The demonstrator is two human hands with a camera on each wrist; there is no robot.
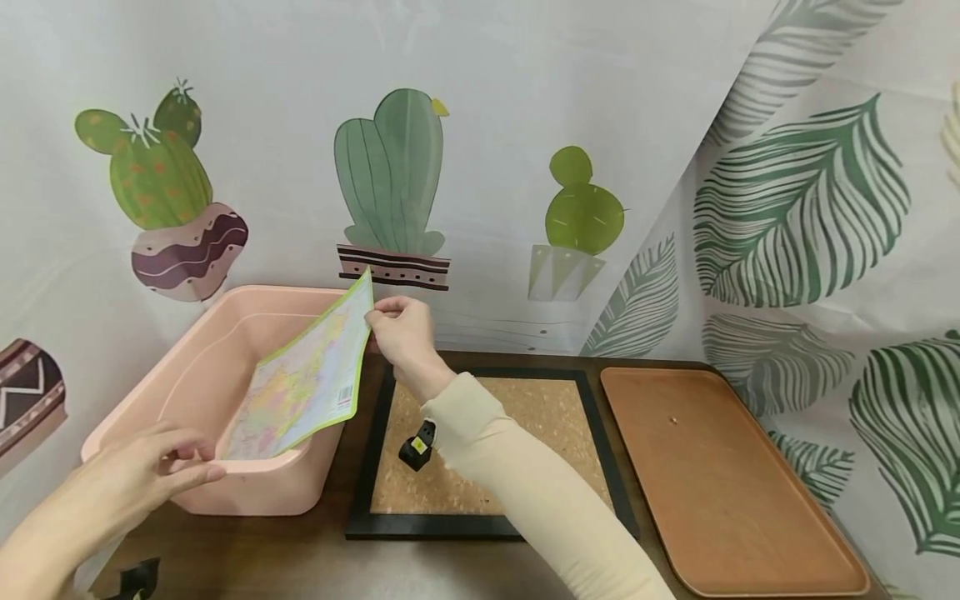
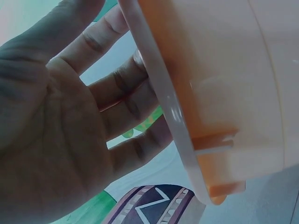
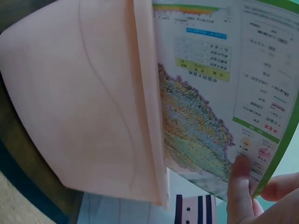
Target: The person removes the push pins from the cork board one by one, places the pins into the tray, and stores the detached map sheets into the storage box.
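A laminated map sheet with a green border stands tilted, its lower left part in the pink basin. My right hand pinches the sheet's right edge near its upper corner, above the basin's right side. In the right wrist view the thumb lies on the printed face of the map. My left hand is at the basin's front left corner, fingers over the rim and thumb outside it. In the left wrist view the fingers meet the basin's rim, their tips partly hidden behind it.
A black-framed cork board lies on the dark wooden table, under my right forearm. Farther right is a brown tray. A cloth backdrop printed with cacti and leaves hangs close behind the basin.
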